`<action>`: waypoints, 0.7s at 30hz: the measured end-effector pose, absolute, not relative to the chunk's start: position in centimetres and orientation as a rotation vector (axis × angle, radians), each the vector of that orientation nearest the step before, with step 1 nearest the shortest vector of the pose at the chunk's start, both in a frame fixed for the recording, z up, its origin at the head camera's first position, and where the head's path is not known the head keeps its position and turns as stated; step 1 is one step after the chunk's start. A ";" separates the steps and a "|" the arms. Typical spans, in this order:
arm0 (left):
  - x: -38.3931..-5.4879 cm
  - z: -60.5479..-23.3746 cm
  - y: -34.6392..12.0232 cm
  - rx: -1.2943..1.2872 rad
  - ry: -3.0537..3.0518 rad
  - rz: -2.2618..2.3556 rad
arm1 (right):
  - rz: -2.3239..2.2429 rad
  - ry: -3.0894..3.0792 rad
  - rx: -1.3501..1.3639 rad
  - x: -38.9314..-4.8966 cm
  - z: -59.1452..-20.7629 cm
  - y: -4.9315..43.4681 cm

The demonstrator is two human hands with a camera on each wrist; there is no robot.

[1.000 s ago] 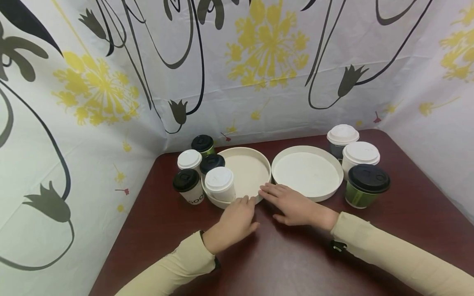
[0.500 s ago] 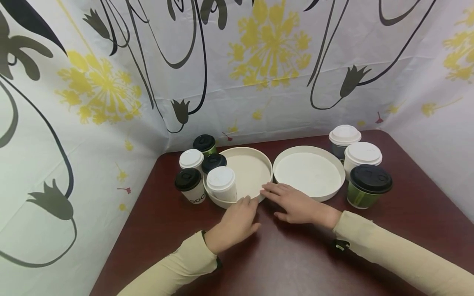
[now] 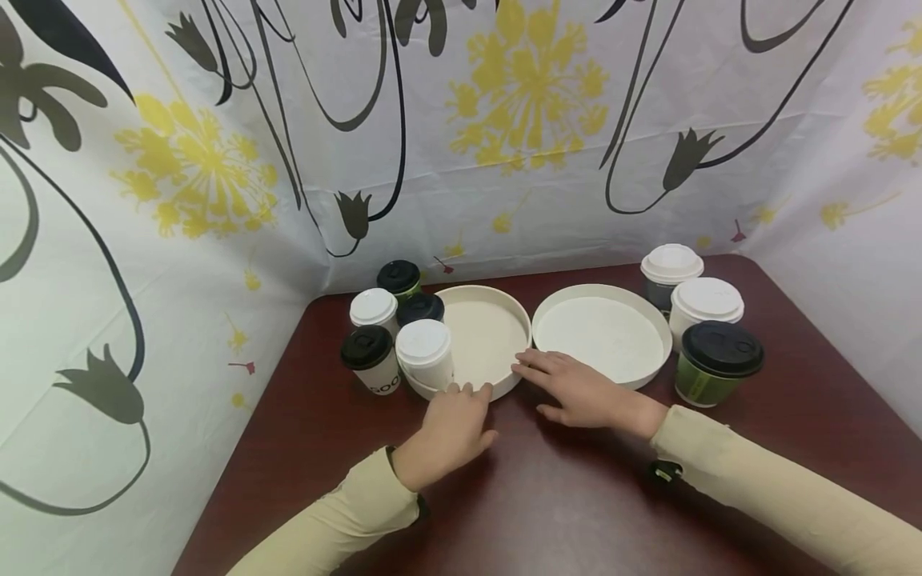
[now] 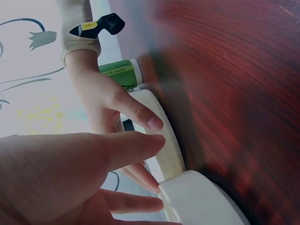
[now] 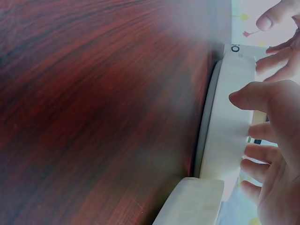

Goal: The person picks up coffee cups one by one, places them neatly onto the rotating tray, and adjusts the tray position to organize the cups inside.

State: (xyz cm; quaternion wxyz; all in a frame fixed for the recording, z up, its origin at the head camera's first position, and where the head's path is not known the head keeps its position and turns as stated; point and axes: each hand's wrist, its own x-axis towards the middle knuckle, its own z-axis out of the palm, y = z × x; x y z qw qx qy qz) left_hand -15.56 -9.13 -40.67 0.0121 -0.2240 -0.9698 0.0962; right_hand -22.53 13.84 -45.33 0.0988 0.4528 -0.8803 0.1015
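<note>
My left hand (image 3: 448, 432) reaches to the front rim of the cream round tray (image 3: 491, 330), its fingertips right at the edge beside a white-lidded paper cup (image 3: 426, 352). A dark-lidded cup (image 3: 421, 307) stands behind that cup, at the tray's left side. At the tray's right front rim lie the fingertips of my right hand (image 3: 585, 392), palm down with fingers stretched. The right wrist view shows the right thumb and fingers (image 5: 260, 153) spread along the tray's outer wall (image 5: 229, 117). Neither hand grips anything.
A white round tray (image 3: 603, 334) adjoins the cream one on the right. Several lidded cups stand right of it, a black-lidded green cup (image 3: 713, 376) nearest. More cups, including a black-lidded white cup (image 3: 376, 368), stand left. A patterned cloth (image 3: 461, 144) hangs behind the dark red table (image 3: 547, 504).
The white-lidded cup and my left hand have shifted slightly left. My right hand has moved a little away from me and to the right along the rim.
</note>
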 end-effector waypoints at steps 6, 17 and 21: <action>-15.6 -40.3 -9.3 -0.674 -3.057 0.313 | 0.279 -2.611 1.332 -22.7 -45.3 13.9; -15.5 -39.9 -9.8 -0.661 -3.116 0.212 | 0.265 -2.631 1.321 -22.9 -44.9 14.0; -15.6 -39.7 -10.2 -0.635 -3.150 0.207 | 0.267 -2.640 1.319 -22.9 -44.8 14.1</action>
